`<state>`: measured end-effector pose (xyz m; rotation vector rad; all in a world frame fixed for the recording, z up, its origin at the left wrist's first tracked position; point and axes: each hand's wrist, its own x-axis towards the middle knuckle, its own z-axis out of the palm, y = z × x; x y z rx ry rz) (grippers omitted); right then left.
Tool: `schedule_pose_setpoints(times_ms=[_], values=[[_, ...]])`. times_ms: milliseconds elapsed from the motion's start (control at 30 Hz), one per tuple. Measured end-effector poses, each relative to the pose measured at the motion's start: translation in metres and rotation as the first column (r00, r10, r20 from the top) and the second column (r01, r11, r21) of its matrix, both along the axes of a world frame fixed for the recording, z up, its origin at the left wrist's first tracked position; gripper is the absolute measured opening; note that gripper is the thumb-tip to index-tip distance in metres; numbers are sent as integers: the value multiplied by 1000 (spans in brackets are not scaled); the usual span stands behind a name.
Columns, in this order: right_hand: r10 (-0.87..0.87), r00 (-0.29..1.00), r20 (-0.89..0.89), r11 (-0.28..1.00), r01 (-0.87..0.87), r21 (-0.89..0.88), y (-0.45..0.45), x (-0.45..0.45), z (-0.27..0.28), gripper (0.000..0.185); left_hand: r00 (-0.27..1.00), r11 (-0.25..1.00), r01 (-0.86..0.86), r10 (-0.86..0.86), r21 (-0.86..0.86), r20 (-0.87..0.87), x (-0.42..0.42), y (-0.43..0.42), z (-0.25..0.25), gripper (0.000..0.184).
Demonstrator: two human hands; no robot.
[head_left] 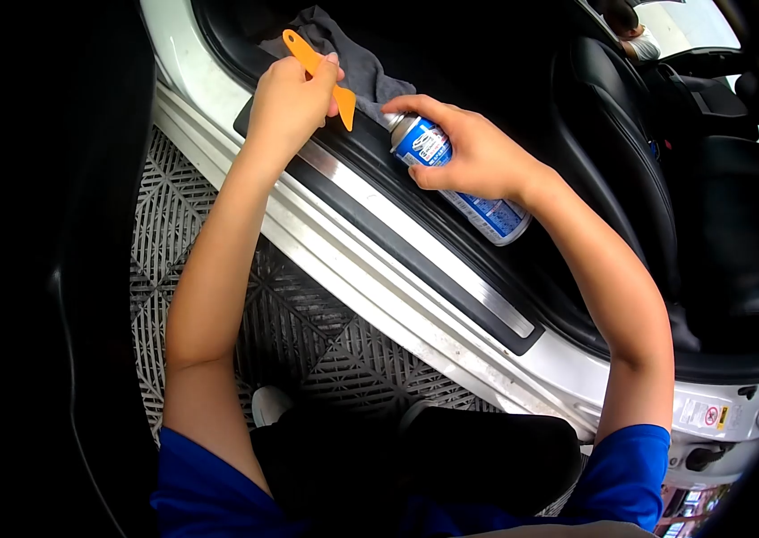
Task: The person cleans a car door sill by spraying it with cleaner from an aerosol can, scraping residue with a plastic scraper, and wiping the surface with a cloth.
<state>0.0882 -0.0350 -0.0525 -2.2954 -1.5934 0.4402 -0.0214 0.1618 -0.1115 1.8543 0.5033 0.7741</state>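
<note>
One scraper [345, 104] pinched across fingers of left hand [292, 99]; right hand [480, 152] grips spray can [422, 142].

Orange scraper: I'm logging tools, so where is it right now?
In the head view, the orange scraper is in the left hand, above and left of centre, near the gray cloth and left of the blue spray can.

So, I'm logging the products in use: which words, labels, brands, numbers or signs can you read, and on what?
No wording is legible.
Aerosol can: print too small and blurred to read.
Sticker on the car body: a red circular sign shows; its text is too small.
</note>
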Motion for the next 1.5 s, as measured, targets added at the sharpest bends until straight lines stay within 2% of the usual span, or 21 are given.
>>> schedule_pose_setpoints(times_ms=[400,467,567,933,1033,1133,1167,1233,1267,1300,1333,1367,1400,1433,1467,1500], values=[[47,996,79,999,-48,12,3,9,-3,72,981,991,126,-131,-44,-141,-10,-13,5,14],[44,997,67,999,-44,11,1,8,-2,72,957,964,250,-260,-90,-132,-12,-9,6,14],[30,997,74,999,-31,14,2,4,0,70,935,939,328,-338,-105,-104,-14,-6,5,16],[42,993,108,998,-47,43,-7,5,7,71,938,950,304,-312,-72,-154,-16,-11,11,16],[-1,998,67,999,4,-36,-13,2,9,68,939,950,302,-311,-79,-146,-16,-11,11,17],[8,981,194,991,-33,126,-22,-3,15,68,938,949,305,-314,-80,-147,-16,-11,11,17],[60,965,255,919,-153,363,-22,1,21,65,938,949,304,-313,-83,-147,-16,-10,11,17],[-62,956,286,704,-161,692,-34,-5,43,58,937,950,304,-313,-79,-158,-16,-10,12,17],[-114,979,169,542,-81,837,-42,-13,50,57,936,951,302,-310,-72,-165,-16,-10,12,17],[-130,990,58,344,-10,939,-50,-21,58,55,936,950,302,-311,-75,-165,-16,-9,11,17],[-171,983,74,291,-21,957,-58,-21,61,60,935,949,306,-314,-71,-164,-16,-8,10,17],[-274,916,292,484,-131,865,-68,-14,64,65,935,949,308,-315,-68,-161,-16,-7,9,18],[-299,813,501,649,-212,731,-77,-10,65,69,936,949,306,-314,-70,-161,-16,-7,9,18],[-289,785,547,702,-215,679,-87,-7,66,74,935,950,306,-311,-56,-168,-17,-7,10,18],[-292,840,456,654,-172,736,-99,-8,73,73,934,950,309,-311,-44,-176,-17,-6,9,18],[-216,967,133,522,-1,853,-114,-12,87,72,935,947,315,-320,-57,-154,-16,-4,8,18]])
